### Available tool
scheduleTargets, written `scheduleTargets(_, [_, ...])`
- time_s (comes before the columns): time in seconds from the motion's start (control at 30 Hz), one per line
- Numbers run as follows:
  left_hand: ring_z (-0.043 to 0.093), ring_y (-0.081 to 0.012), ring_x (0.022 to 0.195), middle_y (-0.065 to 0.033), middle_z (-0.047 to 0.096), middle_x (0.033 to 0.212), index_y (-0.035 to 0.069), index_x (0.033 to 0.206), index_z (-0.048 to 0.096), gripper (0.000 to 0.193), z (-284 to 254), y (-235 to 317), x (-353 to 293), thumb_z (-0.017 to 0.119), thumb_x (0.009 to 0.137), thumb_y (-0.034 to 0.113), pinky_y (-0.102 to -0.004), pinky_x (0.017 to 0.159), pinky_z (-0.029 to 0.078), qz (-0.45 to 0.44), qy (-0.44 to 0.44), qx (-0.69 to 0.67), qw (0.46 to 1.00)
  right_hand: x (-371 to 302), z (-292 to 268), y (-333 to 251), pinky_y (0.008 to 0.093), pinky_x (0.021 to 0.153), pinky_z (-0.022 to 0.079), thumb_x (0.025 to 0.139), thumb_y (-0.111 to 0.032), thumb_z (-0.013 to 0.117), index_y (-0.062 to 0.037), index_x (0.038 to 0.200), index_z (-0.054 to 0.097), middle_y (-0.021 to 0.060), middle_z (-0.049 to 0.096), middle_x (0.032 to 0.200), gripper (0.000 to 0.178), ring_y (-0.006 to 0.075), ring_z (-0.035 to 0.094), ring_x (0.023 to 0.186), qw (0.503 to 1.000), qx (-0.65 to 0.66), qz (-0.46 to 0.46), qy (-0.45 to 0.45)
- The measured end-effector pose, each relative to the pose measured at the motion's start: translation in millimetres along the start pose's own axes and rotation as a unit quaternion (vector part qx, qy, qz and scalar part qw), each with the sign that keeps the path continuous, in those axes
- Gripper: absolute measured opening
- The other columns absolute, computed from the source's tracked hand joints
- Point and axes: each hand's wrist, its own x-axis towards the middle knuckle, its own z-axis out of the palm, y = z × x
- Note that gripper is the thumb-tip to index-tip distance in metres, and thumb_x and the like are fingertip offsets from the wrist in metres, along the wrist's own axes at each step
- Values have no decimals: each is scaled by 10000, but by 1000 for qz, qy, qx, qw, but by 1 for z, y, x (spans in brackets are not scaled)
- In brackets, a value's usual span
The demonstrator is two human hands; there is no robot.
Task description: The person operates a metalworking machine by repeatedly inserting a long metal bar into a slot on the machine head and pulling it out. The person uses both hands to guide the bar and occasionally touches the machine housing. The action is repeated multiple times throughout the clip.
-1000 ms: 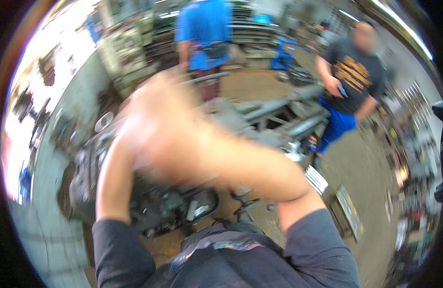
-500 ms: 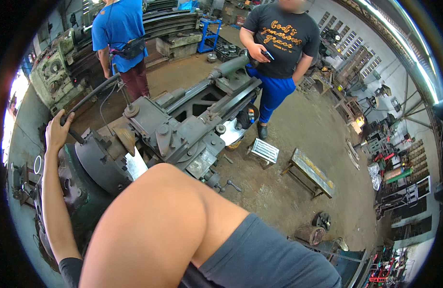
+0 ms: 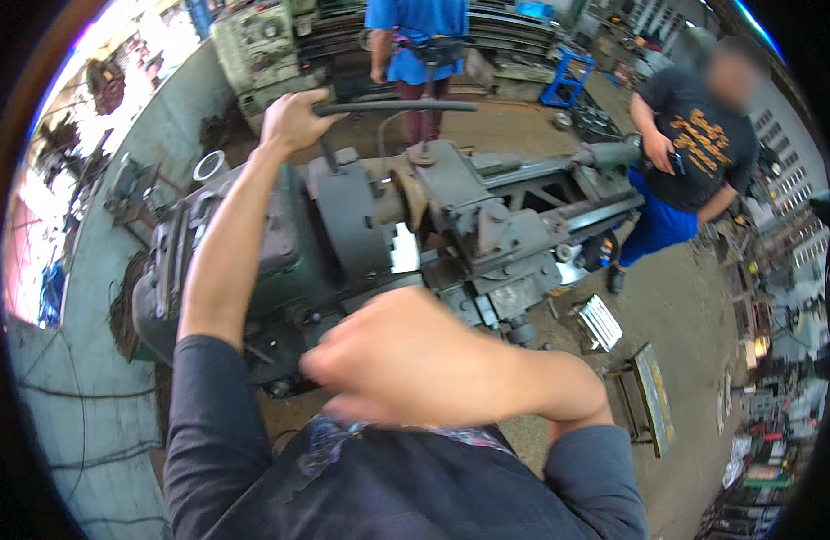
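Note:
My left hand grips the left end of a dark T-shaped chuck key, and its bar stretches out to the right. The key's stem goes down into the top of the lathe chuck. Close in front of my chest is my right hand, smeared by motion, its fingers seemingly curled. I cannot make out anything in it. The lathe's headstock lies left of the chuck, and a rusty round part sits on its right face. Further right comes the carriage.
A person in a blue shirt stands beyond the lathe. Another in a dark shirt holds a phone beside the tailstock. A slatted stool and a low bench stand on the floor at right.
The view has swung left. My right arm, raised across the view before, has come down so the hand is before my chest. The key's bar now lies more level; my left hand still grips it.

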Motion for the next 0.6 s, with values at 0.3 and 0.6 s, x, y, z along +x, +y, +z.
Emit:
scheduleTargets(0.3, [747, -373, 917, -205, 766, 927, 133, 1164, 785, 575, -120, -18, -35, 782, 785, 565, -453, 857, 580, -157, 42, 73, 984, -163, 78, 86, 345, 680, 563, 813, -335, 870, -39, 1011, 771, 118, 763, 791, 370, 212, 745, 725, 876, 147, 459, 11])
scheduleTargets(0.6, [756, -325, 968, -235, 768, 990, -57, 1066, 775, 759, -181, -206, -235, 818, 717, 616, -395, 908, 555, -530, -30, 3, 847, -206, 137, 116, 356, 699, 567, 795, -283, 873, -7, 1024, 765, 124, 761, 773, 375, 225, 745, 730, 854, 159, 496, 11])
